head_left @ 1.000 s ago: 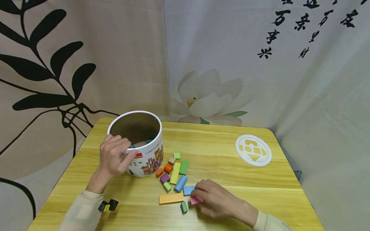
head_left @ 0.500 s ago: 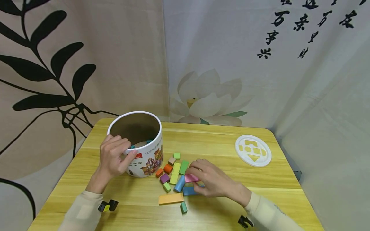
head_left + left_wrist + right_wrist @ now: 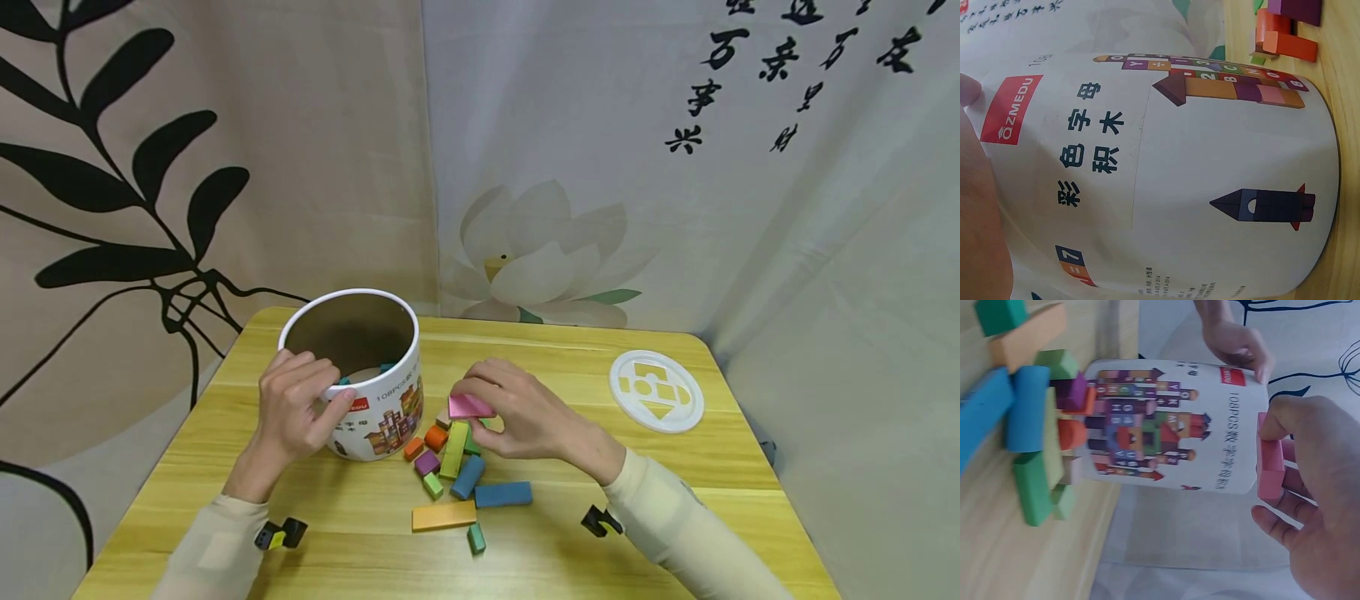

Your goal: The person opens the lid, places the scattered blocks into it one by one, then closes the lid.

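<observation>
Pink block (image 3: 470,407) pinched in the right hand (image 3: 517,410), bucket (image 3: 378,421) gripped by the left hand (image 3: 300,404)

The right hand's grip is closed to the thickness of the pink block, thumb on one broad face and fingers behind. It holds the block above the table (image 3: 585,517), just right of the bucket and over the far end of the loose blocks. The left hand is curled over the bucket's near rim, thumb pressed to the outer wall.

The head view alone looks down inside the bucket, where a few teal blocks (image 3: 387,367) show, and it alone takes in the white disc (image 3: 684,422) at the table's far right. The right wrist view brings out the pinch, including lower fingers bent clear of the block, and a printed castle (image 3: 1147,425) on the bucket's side. From the left wrist, only slivers of the left hand appear at the edge; that view instead shows a printed rocket (image 3: 1263,206) and a full red label (image 3: 1011,109), half hidden by the thumb from above.
</observation>
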